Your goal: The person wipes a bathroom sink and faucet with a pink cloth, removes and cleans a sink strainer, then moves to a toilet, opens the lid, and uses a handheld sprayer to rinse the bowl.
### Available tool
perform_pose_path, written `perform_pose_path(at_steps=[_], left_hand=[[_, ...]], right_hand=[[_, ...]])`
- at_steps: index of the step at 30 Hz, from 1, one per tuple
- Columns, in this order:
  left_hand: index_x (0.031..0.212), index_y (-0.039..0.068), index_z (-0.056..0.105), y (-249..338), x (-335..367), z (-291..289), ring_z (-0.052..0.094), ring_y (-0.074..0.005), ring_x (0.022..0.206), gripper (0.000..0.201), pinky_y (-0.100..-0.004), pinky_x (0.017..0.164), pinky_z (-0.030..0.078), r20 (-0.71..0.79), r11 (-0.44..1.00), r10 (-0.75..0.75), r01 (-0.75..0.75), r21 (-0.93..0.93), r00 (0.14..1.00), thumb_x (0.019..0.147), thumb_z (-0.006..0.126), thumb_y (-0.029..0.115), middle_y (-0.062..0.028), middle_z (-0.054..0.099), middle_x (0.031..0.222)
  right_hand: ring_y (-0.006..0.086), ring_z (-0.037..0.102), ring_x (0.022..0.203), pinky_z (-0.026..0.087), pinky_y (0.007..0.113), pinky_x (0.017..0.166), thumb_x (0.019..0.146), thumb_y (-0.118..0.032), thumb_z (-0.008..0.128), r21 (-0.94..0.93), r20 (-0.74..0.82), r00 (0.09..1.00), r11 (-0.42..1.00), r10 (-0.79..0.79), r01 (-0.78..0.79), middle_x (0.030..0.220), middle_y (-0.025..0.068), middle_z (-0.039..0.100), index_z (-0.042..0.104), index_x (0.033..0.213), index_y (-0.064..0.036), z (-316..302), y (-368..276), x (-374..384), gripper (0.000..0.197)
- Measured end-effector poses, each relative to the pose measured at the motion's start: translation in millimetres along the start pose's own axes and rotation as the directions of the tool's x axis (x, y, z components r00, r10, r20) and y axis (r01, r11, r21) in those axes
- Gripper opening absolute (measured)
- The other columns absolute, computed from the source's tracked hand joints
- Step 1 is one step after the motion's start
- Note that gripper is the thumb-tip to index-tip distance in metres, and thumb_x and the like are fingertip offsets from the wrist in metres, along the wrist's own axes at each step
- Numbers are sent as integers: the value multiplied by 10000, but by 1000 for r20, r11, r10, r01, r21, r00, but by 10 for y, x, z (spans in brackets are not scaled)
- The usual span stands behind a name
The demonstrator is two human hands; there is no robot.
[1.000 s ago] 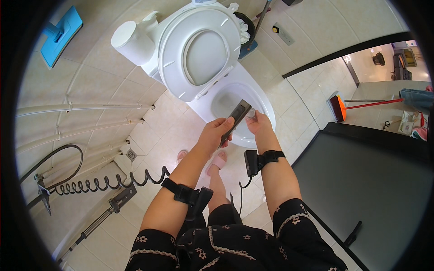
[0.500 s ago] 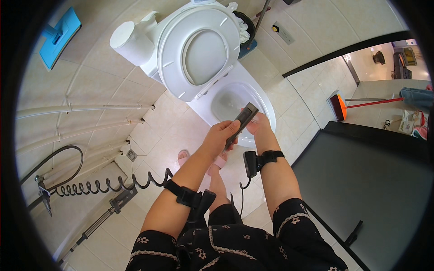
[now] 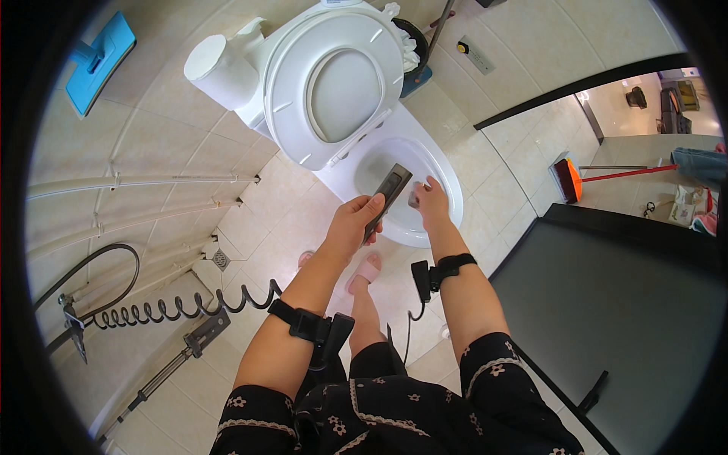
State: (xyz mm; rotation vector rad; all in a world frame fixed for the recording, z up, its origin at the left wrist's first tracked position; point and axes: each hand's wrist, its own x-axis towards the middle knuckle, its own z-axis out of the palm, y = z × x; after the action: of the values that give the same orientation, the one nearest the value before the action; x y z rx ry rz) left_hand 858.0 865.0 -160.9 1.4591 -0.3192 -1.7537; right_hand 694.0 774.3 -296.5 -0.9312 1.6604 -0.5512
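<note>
My left hand (image 3: 353,222) is closed around a long dark grey bar-shaped device (image 3: 393,186) with a recessed strip on its upper face. Its far end points up and right over the toilet bowl (image 3: 369,173). Just right of that end, my right hand (image 3: 433,205) is pinched on a small greyish piece (image 3: 414,196), too small to name. A gap separates the piece from the bar. Both hands are above the front of the white toilet, whose seat and lid (image 3: 292,114) are raised.
A toilet paper roll (image 3: 220,68) stands beside the tank, with a dark waste bin (image 3: 413,45) on its other side. Pipes (image 3: 174,180) and a coiled black hose (image 3: 189,309) run along the left wall. A dark door (image 3: 614,296) and an orange broom (image 3: 567,180) are at the right.
My left hand has shifted slightly left with the bar. My right hand, previously against the bar's far end, is now apart from it, and the small greyish piece shows in its fingers.
</note>
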Motion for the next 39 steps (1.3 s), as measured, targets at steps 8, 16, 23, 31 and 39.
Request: perform_pose_path(at_steps=[8, 16, 23, 31, 39], left_hand=[[877, 47, 572, 38, -54, 109, 473, -81, 479, 406, -203, 448, 373, 79, 1000, 1, 1, -24, 997, 869, 540, 451, -17, 528, 625], [880, 44, 574, -10, -57, 21, 470, -83, 476, 402, -213, 449, 373, 11, 999, -41, 42, -7, 999, 873, 538, 444, -17, 526, 623], [885, 38, 576, -4, -49, 114, 466, -83, 466, 394, -210, 445, 367, 54, 999, -38, 38, 13, 998, 881, 528, 429, -16, 525, 620], [891, 33, 576, -68, -40, 26, 467, -83, 460, 391, -209, 437, 362, 34, 1000, -30, 30, 9, 999, 885, 525, 420, -21, 524, 618], [887, 33, 572, -121, -33, 24, 465, -84, 459, 389, -210, 435, 363, 28, 999, -36, 36, 13, 999, 885, 524, 420, -24, 526, 619]], right_hand=[[306, 596, 845, 471, 385, 730, 793, -123, 483, -701, 604, 735, 234, -308, 674, 840, 112, 633, 602, 852, -50, 12, -138, -318, 152], [301, 609, 865, 471, 352, 762, 826, -157, 538, -799, 379, 871, 365, -314, 479, 907, 168, 627, 596, 955, -47, 7, 113, -105, 179], [255, 603, 742, 500, 358, 630, 866, -151, 552, 371, 83, 961, 887, 262, -274, 823, 94, 605, 566, 933, -28, -234, 529, 321, 140], [280, 581, 842, 522, 433, 809, 902, -143, 516, 651, 374, 837, 529, 400, -544, 953, 137, 562, 504, 1039, -1, -249, 326, 94, 198], [269, 560, 809, 541, 398, 756, 896, -178, 547, 656, 425, 820, 494, 383, -570, 934, 144, 536, 492, 1033, -17, -191, 208, 62, 220]])
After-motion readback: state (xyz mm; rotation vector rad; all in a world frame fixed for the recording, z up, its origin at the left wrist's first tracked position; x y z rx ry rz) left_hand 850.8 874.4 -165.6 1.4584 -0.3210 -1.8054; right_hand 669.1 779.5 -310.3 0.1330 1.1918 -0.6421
